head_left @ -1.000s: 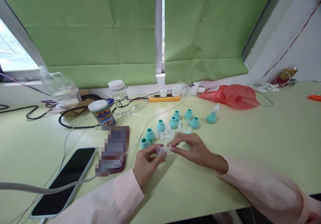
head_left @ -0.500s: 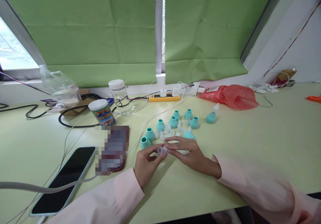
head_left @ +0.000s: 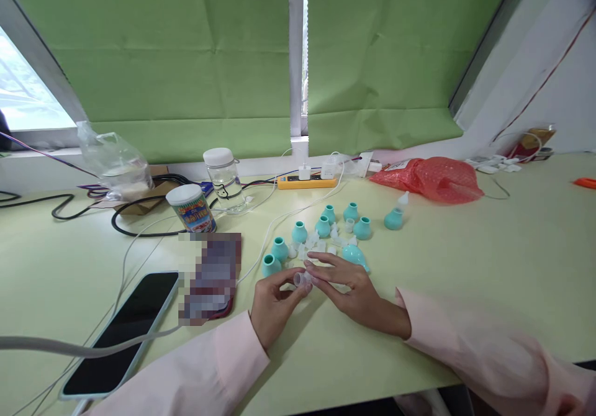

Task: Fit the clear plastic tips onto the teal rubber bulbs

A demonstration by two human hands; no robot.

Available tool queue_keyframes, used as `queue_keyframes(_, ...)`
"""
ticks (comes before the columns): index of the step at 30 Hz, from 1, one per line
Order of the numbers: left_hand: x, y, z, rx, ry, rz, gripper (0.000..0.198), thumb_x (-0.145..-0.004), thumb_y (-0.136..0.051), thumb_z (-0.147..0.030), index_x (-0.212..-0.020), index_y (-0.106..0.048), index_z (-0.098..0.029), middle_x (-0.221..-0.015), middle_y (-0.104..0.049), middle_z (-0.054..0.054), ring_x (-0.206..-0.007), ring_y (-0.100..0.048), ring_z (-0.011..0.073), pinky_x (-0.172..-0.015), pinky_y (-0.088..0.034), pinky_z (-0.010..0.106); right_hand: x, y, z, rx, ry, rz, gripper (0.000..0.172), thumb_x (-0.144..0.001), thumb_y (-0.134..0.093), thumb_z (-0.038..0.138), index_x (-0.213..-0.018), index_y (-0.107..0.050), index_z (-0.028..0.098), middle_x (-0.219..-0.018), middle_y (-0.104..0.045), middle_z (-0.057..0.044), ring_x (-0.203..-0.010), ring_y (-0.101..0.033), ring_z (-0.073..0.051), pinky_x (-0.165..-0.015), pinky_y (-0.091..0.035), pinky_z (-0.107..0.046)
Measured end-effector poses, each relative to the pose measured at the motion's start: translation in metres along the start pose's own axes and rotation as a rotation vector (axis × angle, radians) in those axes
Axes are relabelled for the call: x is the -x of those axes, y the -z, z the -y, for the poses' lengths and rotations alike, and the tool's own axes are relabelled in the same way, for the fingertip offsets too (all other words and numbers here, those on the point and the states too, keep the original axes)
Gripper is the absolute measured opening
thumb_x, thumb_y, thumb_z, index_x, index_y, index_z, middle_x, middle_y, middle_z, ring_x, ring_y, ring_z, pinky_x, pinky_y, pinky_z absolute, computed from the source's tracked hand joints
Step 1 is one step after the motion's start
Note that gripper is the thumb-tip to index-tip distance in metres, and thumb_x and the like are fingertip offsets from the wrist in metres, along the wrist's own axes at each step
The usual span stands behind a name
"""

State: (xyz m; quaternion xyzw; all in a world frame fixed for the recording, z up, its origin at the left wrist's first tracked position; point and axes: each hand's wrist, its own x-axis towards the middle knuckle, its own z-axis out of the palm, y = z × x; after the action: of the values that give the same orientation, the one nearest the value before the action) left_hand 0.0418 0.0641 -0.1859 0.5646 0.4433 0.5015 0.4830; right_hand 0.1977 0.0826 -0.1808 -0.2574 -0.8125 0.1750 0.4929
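Note:
My left hand point(head_left: 272, 301) pinches a small clear plastic tube piece point(head_left: 302, 279) just above the pale green table point(head_left: 488, 267). My right hand point(head_left: 342, 279) meets it from the right, fingertips closed on the same clear piece. Behind the hands lie several teal rubber bulbs point(head_left: 298, 232) with loose clear plastic tips point(head_left: 310, 246) scattered among them. One teal bulb point(head_left: 355, 256) lies on its side right behind my right hand. An assembled bulb with a clear tip point(head_left: 395, 217) stands apart to the right.
A phone point(head_left: 118, 335) on a white cable lies at the left, beside a blurred dark item point(head_left: 212, 276). A printed can point(head_left: 191, 208), a glass jar point(head_left: 224, 179), a plastic bag point(head_left: 114, 164), a yellow power strip point(head_left: 306, 182) and a red bag point(head_left: 431, 179) line the back.
My right hand has slid slightly left and nearer, uncovering the teal bulb that lies behind it. My left hand has kept its place with the clear piece.

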Motion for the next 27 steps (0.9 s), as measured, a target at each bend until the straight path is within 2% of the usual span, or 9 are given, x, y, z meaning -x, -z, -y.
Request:
queue_keyframes(4, 0.0, 0.0, 0.0, 0.02, -0.006, 0.0, 0.025, -0.064, -0.063, -0.025, -0.086, -0.064, -0.013, -0.081, -0.065, 0.006, -0.074, -0.058, 0.0178, -0.062, -0.051, 0.027, 0.0, -0.001, 0.001, -0.005, 0.005, 0.013, 0.04, -0.075, -0.05, 0.008, -0.111, -0.051, 0.027, -0.095, -0.063, -0.001, -0.102, -0.049, -0.017, -0.083, -0.045, -0.035)
queue_keyframes(7, 0.0, 0.001, 0.001, 0.04, -0.006, -0.02, 0.026, -0.063, -0.064, -0.025, -0.086, -0.064, -0.012, -0.078, -0.064, 0.005, -0.073, -0.058, 0.0177, -0.062, -0.052, 0.027, -0.001, -0.001, 0.005, -0.083, -0.06, 0.042, 0.038, -0.075, -0.051, 0.01, -0.11, -0.052, 0.026, -0.099, -0.062, -0.002, -0.101, -0.049, -0.017, -0.083, -0.045, -0.036)
queue_keyframes(12, 0.003, 0.001, 0.001, -0.034, -0.07, -0.044, 0.024, -0.066, -0.061, -0.026, -0.086, -0.063, -0.012, -0.071, -0.062, 0.003, -0.064, -0.057, 0.0145, -0.057, -0.052, 0.026, 0.0, 0.0, 0.009, -0.332, -0.263, 0.095, 0.031, -0.075, -0.053, 0.015, -0.105, -0.056, 0.024, -0.106, -0.057, -0.005, -0.103, -0.047, -0.017, -0.088, -0.04, -0.039)
queue_keyframes(15, 0.006, 0.002, 0.002, -0.106, -0.109, -0.056, 0.024, -0.067, -0.061, -0.026, -0.086, -0.063, -0.012, -0.077, -0.063, 0.005, -0.069, -0.058, 0.0164, -0.057, -0.052, 0.026, -0.003, 0.003, 0.009, -0.482, -0.396, 0.128, 0.025, -0.073, -0.057, 0.018, -0.097, -0.061, 0.022, -0.103, -0.059, -0.006, -0.105, -0.047, -0.019, -0.092, -0.036, -0.04)
queue_keyframes(17, 0.008, 0.002, 0.002, -0.143, -0.172, -0.068, 0.023, -0.066, -0.062, -0.024, -0.087, -0.063, -0.013, -0.082, -0.064, 0.006, -0.074, -0.058, 0.0174, -0.059, -0.052, 0.026, -0.006, 0.006, 0.011, -0.615, -0.482, 0.129, 0.022, -0.071, -0.059, 0.022, -0.093, -0.063, 0.022, -0.104, -0.059, -0.006, -0.105, -0.048, -0.019, -0.093, -0.035, -0.04)
queue_keyframes(19, 0.007, 0.003, 0.001, -0.177, -0.277, -0.069, 0.022, -0.067, -0.062, -0.021, -0.088, -0.063, -0.015, -0.081, -0.063, 0.005, -0.074, -0.058, 0.0161, -0.062, -0.052, 0.027, -0.01, 0.007, 0.013, -0.743, -0.587, 0.1, 0.027, -0.069, -0.061, 0.025, -0.097, -0.061, 0.023, -0.104, -0.059, -0.005, -0.103, -0.05, -0.019, -0.091, -0.037, -0.039)
queue_keyframes(22, 0.005, 0.004, 0.0, -0.26, -0.445, -0.074, 0.022, -0.067, -0.062, -0.018, -0.089, -0.063, -0.018, -0.077, -0.059, 0.003, -0.071, -0.055, 0.0138, -0.064, -0.048, 0.027, -0.012, 0.007, 0.014, -0.823, -0.73, 0.081, 0.03, -0.067, -0.062, 0.028, -0.096, -0.061, 0.019, -0.092, -0.063, -0.006, -0.09, -0.057, -0.018, -0.084, -0.042, -0.037)
queue_keyframes(24, 0.004, 0.004, -0.001, -0.305, -0.511, -0.077, 0.021, -0.066, -0.063, -0.017, -0.088, -0.063, -0.018, -0.075, -0.054, 0.002, -0.067, -0.052, 0.0123, -0.061, -0.046, 0.025, -0.012, 0.005, 0.011, -0.872, -0.781, 0.154, 0.025, -0.071, -0.058, 0.032, -0.086, -0.064, 0.013, -0.078, -0.064, -0.007, -0.075, -0.06, -0.016, -0.076, -0.045, -0.036)
queue_keyframes(27, 0.003, 0.004, -0.003, -0.319, -0.511, -0.044, 0.02, -0.068, -0.062, -0.019, -0.088, -0.064, -0.018, -0.07, -0.05, 0.001, -0.061, -0.049, 0.0106, -0.056, -0.043, 0.024, -0.011, 0.004, 0.007, -0.98, -0.823, 0.282, 0.028, -0.075, -0.053, 0.035, -0.075, -0.063, 0.009, -0.069, -0.061, -0.006, -0.058, -0.057, -0.012, -0.064, -0.047, -0.032)
